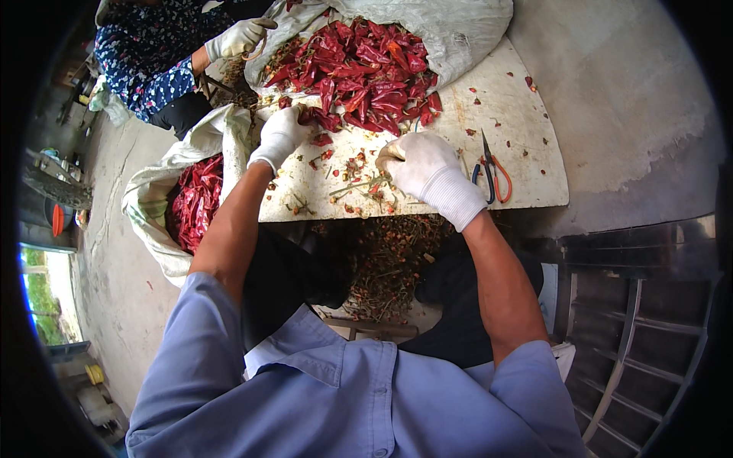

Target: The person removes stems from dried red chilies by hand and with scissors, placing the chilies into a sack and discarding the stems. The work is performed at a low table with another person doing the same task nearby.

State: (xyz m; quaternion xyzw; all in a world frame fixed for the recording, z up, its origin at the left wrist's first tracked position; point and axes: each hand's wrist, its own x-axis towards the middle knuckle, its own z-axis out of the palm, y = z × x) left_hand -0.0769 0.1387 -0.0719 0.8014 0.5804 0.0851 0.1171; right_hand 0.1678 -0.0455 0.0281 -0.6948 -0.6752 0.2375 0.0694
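In a white knit glove, my left hand (282, 136) has its fingers closed around dark red dried chili peppers (320, 118) at the near left of the pile. My right hand (421, 163), also gloved, hovers over or rests on the pale board (515, 177) with its fingers curled; whether anything is inside them is hidden. Beyond both hands, a heap of red dried chilies (372, 74) spills from the mouth of a white woven sack (469, 34). Between my hands lie scattered chili caps and stem bits (358, 172).
Pointed snips (489, 172) with orange and blue handles lie right of my right hand. An open woven sack (152, 229) holding red chilies (197, 206) stands at left. Stem waste (395, 269) covers the floor between my legs. Another person's gloved hand (240, 39) is at upper left.
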